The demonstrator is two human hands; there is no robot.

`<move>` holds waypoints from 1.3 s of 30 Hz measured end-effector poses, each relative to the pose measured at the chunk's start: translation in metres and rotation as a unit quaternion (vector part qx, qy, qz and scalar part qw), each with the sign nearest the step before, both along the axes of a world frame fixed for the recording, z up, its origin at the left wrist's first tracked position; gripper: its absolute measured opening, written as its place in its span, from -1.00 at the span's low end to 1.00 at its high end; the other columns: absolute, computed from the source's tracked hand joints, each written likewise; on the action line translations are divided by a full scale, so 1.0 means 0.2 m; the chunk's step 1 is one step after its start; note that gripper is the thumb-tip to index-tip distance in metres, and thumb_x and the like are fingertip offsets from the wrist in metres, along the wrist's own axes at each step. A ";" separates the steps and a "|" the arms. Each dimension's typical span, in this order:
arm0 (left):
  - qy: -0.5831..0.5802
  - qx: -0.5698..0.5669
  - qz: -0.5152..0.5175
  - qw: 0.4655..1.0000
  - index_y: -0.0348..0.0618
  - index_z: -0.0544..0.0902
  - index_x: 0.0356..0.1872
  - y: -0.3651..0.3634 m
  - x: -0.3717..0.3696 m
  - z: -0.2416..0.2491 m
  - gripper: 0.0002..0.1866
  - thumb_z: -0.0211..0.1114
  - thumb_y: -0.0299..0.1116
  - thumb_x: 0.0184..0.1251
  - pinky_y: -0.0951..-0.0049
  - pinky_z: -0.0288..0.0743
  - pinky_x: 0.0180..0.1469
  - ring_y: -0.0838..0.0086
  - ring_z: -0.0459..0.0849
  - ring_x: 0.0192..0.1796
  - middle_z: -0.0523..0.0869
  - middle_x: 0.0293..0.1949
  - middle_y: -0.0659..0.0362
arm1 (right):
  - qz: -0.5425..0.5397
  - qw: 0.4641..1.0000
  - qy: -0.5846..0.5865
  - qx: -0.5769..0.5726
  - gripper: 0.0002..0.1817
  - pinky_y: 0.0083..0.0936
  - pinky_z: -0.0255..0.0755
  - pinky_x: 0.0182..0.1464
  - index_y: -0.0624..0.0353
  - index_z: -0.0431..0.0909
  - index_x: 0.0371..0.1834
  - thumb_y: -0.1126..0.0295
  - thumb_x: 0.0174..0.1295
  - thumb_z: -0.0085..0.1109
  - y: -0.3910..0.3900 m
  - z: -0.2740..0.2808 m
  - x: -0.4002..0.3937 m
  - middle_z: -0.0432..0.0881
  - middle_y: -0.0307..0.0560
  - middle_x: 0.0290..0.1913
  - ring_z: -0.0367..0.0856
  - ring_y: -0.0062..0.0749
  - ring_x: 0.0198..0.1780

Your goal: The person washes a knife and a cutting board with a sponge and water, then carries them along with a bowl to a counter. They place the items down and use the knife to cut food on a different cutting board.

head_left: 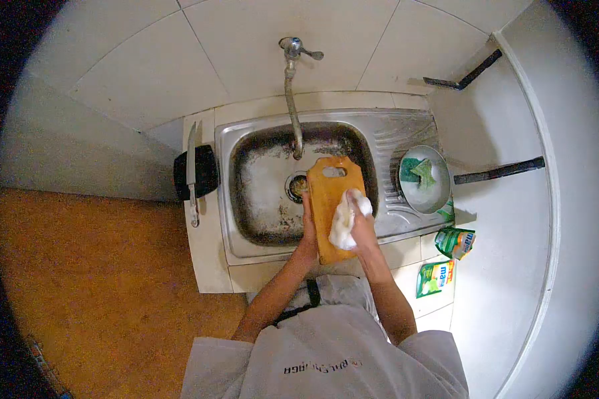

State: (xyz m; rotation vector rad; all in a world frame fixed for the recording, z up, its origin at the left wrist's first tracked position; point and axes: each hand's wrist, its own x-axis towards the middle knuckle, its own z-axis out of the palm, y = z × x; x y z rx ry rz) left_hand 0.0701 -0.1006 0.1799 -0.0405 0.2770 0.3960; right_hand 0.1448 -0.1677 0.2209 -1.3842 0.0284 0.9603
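A wooden cutting board (321,199) with a handle slot at its far end is held over the right side of the metal sink (227,226). My left hand (309,223) grips the board along its left edge, its fingers partly hidden behind the wood. On the board's face, my right hand (362,226) is closed around a foam-covered sponge (342,225). Thick white suds hide most of the sponge and some of the fingers.
Beyond the board hangs a tap spout (290,93). A knife (192,166) lies across a black object (208,171) left of the sink. On the drainboard, a bowl (436,194) holds a green scrubber (412,169). Two green soap packets (454,243) (435,278) are at right.
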 end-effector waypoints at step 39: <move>0.010 0.020 -0.016 1.000 -0.05 0.28 0.22 0.02 0.01 0.08 -0.27 -0.21 0.30 0.23 0.20 0.31 0.19 0.26 0.46 0.11 0.45 0.12 0.11 | 0.414 0.629 -0.656 -0.051 -0.78 -0.10 0.36 -0.13 0.19 0.55 -0.31 0.35 0.01 0.01 -0.19 -0.02 -0.02 0.56 0.21 -0.39 0.51 0.02 -0.20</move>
